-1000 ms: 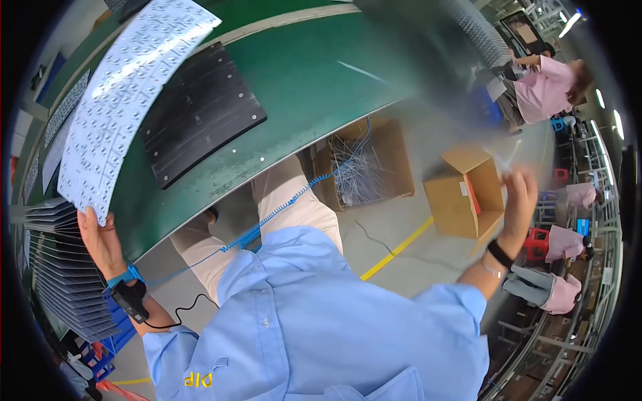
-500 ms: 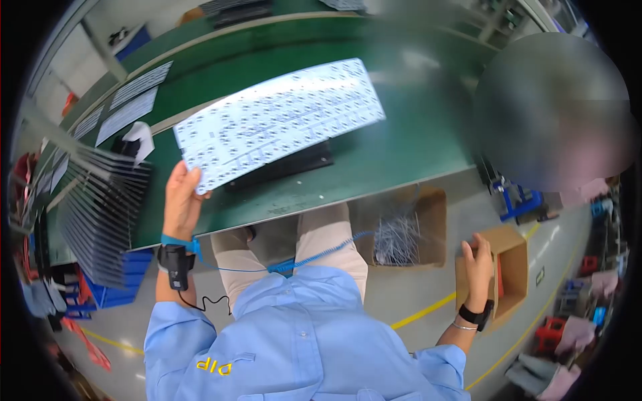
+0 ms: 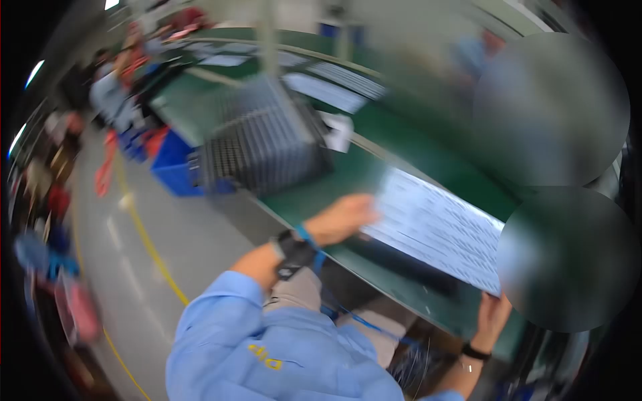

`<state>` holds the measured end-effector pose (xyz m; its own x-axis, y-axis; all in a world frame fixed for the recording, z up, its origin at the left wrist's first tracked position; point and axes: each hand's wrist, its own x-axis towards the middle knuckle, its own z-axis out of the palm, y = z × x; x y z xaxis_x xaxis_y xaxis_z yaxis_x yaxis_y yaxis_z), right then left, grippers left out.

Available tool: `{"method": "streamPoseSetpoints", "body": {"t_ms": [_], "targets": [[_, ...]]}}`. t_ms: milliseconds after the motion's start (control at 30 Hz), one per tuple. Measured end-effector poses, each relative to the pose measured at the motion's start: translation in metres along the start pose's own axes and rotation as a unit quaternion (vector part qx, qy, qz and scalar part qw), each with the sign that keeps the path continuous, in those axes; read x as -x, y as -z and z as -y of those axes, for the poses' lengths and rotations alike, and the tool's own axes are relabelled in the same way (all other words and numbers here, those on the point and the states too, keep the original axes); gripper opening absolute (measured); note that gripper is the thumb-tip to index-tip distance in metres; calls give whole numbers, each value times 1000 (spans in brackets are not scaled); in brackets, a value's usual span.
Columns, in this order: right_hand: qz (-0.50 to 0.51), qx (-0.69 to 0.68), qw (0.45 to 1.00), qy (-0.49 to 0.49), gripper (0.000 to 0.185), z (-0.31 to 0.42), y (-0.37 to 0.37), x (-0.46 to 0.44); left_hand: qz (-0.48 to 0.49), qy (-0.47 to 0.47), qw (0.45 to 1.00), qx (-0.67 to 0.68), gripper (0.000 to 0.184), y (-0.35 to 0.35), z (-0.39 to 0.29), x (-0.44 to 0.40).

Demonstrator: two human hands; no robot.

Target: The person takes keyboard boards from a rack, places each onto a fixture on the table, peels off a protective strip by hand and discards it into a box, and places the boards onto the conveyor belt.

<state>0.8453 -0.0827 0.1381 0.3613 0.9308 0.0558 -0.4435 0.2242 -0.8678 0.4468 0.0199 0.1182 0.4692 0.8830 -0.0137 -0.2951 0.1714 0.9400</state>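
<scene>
A white keyboard-shaped sheet (image 3: 435, 230), marked with rows of small spots, is held up above a black plate (image 3: 408, 264) on the green bench (image 3: 461, 144). My left hand (image 3: 344, 217), blurred, grips the sheet's left end and wears a blue wrist strap with a black device. At the lower right corner of the sheet, my right hand (image 3: 493, 314) is closed on its edge, with a black band on the wrist. The sheet hides part of the black plate.
Left of the sheet, a rack of upright thin panels (image 3: 261, 137) stands at the bench edge, beside a blue bin (image 3: 177, 164). Further white sheets (image 3: 324, 92) lie on the bench. A co-worker (image 3: 114, 97) is at the far left. Below the bench is a box of clear strips (image 3: 411, 367).
The view has swung toward the rack. The sheet, first held by my left hand alone, is now held by both hands; my right hand has come up from beside the cardboard box.
</scene>
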Motion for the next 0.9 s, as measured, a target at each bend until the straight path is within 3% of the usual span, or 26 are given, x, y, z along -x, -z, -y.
{"method": "streamPoseSetpoints", "body": {"t_ms": [100, 200, 267, 433, 533, 700, 767, 900], "targets": [[-23, 23, 999, 24, 27, 1, -5, -30, 46, -5, 998, 46, 38, 6, -5, 2], [-5, 12, 999, 42, 31, 11, 8, -81, -47, -23, 997, -59, 46, 13, 1, 0], [-10, 14, 998, 68, 30, 14, 30, -119, -91, -28, 985, -144, 38, 22, 20, 4], [-27, 6, 999, 38, 29, 9, 100, -217, -123, -86, 968, -200, 29, 37, 46, 9], [-38, 31, 997, 55, 25, 0, 85, -237, -140, -101, 963, -207, 22, 37, 40, 15], [-100, 59, 990, 86, 19, -21, 52, -251, -177, -28, 961, -210, 20, 37, 32, 11], [-169, 45, 983, 54, 17, -24, 46, -256, -178, -35, 953, -242, 19, 39, 34, 12], [-170, 39, 984, 41, 21, -39, 53, -281, -191, -36, 948, -252, 17, 39, 36, 11]]}}
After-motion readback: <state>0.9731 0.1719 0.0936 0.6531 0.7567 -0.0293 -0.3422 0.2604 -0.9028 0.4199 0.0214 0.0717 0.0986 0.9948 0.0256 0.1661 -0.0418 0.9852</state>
